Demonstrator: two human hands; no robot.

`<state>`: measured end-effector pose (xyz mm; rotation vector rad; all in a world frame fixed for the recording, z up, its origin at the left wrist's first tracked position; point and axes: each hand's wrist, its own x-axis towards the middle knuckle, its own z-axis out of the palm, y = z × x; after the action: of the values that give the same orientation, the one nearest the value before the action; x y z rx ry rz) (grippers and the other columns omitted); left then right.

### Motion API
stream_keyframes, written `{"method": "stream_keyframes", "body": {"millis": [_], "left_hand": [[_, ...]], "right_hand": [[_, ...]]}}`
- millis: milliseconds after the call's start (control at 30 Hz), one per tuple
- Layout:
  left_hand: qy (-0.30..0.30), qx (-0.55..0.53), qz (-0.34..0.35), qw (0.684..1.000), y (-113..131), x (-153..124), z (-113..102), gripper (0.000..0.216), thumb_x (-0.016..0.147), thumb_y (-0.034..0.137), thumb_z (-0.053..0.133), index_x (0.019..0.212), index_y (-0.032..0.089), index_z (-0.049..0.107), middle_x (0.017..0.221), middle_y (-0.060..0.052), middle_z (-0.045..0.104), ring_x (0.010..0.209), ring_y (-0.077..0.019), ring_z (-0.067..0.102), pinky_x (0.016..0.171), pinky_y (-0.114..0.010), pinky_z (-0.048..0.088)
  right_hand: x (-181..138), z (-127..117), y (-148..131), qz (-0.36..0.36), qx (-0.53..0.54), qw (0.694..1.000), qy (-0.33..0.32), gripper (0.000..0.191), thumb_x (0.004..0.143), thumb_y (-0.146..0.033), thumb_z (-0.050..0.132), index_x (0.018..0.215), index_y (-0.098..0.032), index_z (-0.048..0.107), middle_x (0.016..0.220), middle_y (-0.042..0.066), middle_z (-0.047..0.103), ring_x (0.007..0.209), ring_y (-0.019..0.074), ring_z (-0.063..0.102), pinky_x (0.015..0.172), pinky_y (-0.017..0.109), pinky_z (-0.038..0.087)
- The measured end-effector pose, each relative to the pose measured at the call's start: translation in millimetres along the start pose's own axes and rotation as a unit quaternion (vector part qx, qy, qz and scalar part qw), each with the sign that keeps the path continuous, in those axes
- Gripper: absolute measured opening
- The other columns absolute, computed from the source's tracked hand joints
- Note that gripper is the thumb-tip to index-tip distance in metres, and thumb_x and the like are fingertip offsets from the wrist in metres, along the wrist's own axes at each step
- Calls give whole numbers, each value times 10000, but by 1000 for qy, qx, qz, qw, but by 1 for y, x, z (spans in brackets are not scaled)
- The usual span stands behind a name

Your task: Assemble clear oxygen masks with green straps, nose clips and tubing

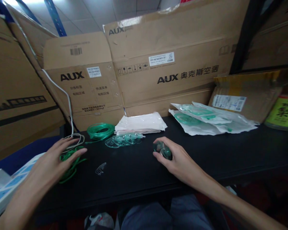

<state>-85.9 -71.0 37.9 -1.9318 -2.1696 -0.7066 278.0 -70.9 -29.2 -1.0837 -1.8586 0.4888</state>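
My one right grip (179, 158) is closed around one clear green mask (163, 149), right of the tabletop's (134, 172) middle. My one left grip (51, 161), fingers spread, partly hides one stringy tangle of green cords (72, 167). Beyond sit one glossy coil (96, 135), one mask row (124, 140) (too overlapped to count) and one papery white stack (140, 123); cardboard (182, 54) walls the back.

We see a plain black desk (129, 182), bright green cords (70, 174), a translucent green tubing coil (91, 131) and see-through cups (125, 140) tinted pale green; the held piece (167, 152) looks darker green. We find the packets (141, 123) white, the long strip (16, 182) white with light-blue blocks, the cardboard (144, 43) brown with black lettering, the can label (285, 111) yellow-green with black characters.
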Motion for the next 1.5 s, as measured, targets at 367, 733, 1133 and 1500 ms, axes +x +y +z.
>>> {"method": "stream_keyframes", "body": {"millis": [367, 733, 1133, 1500], "left_hand": [[-118, -328, 233, 908, 157, -72, 59, 205, 936, 394, 630, 893, 257, 777, 821, 6, 757, 705, -160, 671, 649, -240, 507], [-127, -451, 173, 867, 151, -67, 73, 160, 925, 321, 657, 999, 214, 749, 888, -6, 685, 785, -137, 653, 684, -217, 526], [-219, -518, 71, 824, 143, -64, 64, 374, 956, 494, 572, 840, 159, 691, 721, 2, 637, 716, -134, 570, 709, -233, 465], [-194, -534, 54, 821, 145, -64, 63, 317, 912, 418, 628, 1083, 180, 751, 911, -26, 735, 868, -181, 652, 831, -254, 506]], "right_hand": [[-3, 1, -1, -59, -44, 997, -38, 304, 853, -95, 673, 1127, -194, 585, 1075, 67, 631, 1001, 214, 620, 882, 331, 504], [-8, 2, -4, -114, 9, 990, -85, 566, 864, -253, 753, 1378, -228, 517, 1305, 84, 613, 1219, 217, 596, 1055, 339, 483], [-3, 0, -5, -101, 55, 993, -15, 358, 837, -150, 768, 1152, -209, 608, 1132, 45, 729, 1048, 196, 695, 919, 305, 538], [-5, -4, -12, -126, 42, 991, 7, 297, 921, -264, 698, 1204, -209, 627, 1224, 54, 697, 1156, 179, 646, 1024, 282, 477]]}}
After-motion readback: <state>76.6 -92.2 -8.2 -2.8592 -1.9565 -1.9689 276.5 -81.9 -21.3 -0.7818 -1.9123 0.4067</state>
